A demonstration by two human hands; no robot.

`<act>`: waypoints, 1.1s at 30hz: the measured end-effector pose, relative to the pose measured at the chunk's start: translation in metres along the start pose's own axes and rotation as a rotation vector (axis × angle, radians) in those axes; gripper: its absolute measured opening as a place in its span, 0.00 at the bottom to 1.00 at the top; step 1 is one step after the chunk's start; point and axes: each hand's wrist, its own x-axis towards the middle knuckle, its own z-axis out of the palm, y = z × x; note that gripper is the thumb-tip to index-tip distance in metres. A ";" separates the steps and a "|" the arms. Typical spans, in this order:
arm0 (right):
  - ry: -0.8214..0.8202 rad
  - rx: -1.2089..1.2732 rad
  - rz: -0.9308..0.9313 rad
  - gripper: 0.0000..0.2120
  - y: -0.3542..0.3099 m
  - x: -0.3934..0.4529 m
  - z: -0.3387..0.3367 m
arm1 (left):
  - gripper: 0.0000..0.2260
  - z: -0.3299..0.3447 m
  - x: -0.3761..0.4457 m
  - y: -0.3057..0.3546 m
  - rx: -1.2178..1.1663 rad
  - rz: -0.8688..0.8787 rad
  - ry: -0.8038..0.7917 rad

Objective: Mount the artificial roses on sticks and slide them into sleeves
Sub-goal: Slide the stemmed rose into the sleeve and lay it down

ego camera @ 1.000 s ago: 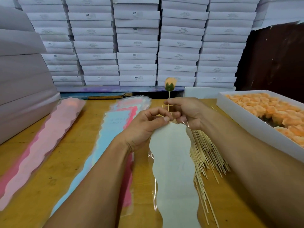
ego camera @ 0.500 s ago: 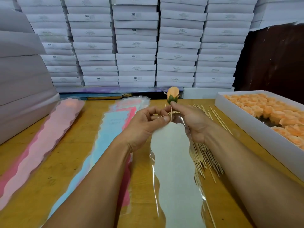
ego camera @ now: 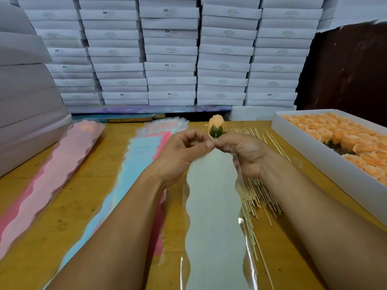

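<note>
An orange artificial rose (ego camera: 216, 128) with a green base stands just above the mouth of a clear sleeve with a white wavy insert (ego camera: 213, 216). Its stick is almost wholly hidden inside the sleeve. My left hand (ego camera: 184, 153) pinches the sleeve's top edge between thumb and forefinger. My right hand (ego camera: 245, 153) holds the sleeve's other side, fingers curled just below the rose. A pile of bare wooden sticks (ego camera: 255, 197) lies under my right wrist. More orange roses (ego camera: 343, 139) fill a white box on the right.
The white box's wall (ego camera: 314, 155) runs along the table's right edge. Blue and pink sleeves (ego camera: 134, 164) lie left of my hands, and pale pink sleeves (ego camera: 56, 170) further left. Stacked white cartons (ego camera: 169, 59) wall off the back and left of the wooden table (ego camera: 88, 197).
The rose has dropped steadily towards my hands as its stick slid down into the sleeve. The stick showed above my fingers before; now only the rose head stands out.
</note>
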 end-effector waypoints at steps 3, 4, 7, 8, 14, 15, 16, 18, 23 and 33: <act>0.016 -0.031 -0.082 0.05 0.001 0.002 -0.001 | 0.03 0.000 0.000 0.001 0.013 -0.009 0.005; 0.010 -0.047 -0.079 0.05 0.000 0.002 -0.001 | 0.04 0.001 0.000 0.001 0.011 -0.006 0.007; 0.024 -0.043 -0.068 0.15 0.001 0.005 -0.001 | 0.03 0.002 -0.001 0.002 0.000 -0.003 0.008; 0.030 -0.043 -0.076 0.16 0.001 0.006 -0.002 | 0.03 0.002 -0.001 0.003 0.002 -0.005 0.007; 0.054 -0.034 -0.190 0.14 0.002 0.003 0.000 | 0.03 0.005 -0.001 0.004 -0.016 -0.027 0.059; 0.041 -0.027 -0.218 0.16 0.002 0.001 -0.001 | 0.03 0.006 -0.001 0.005 -0.007 -0.028 0.092; 0.027 -0.036 -0.243 0.20 0.002 0.000 -0.001 | 0.03 0.008 -0.001 0.005 0.009 -0.027 0.126; -0.002 -0.119 -0.276 0.21 0.001 -0.003 -0.004 | 0.02 0.010 -0.001 0.006 0.037 -0.018 0.180; -0.071 -0.267 -0.263 0.18 0.004 -0.005 -0.005 | 0.05 0.013 -0.001 0.008 0.055 -0.015 0.213; -0.060 -0.313 -0.134 0.26 0.004 -0.005 0.002 | 0.02 0.017 0.000 0.006 0.169 -0.017 0.310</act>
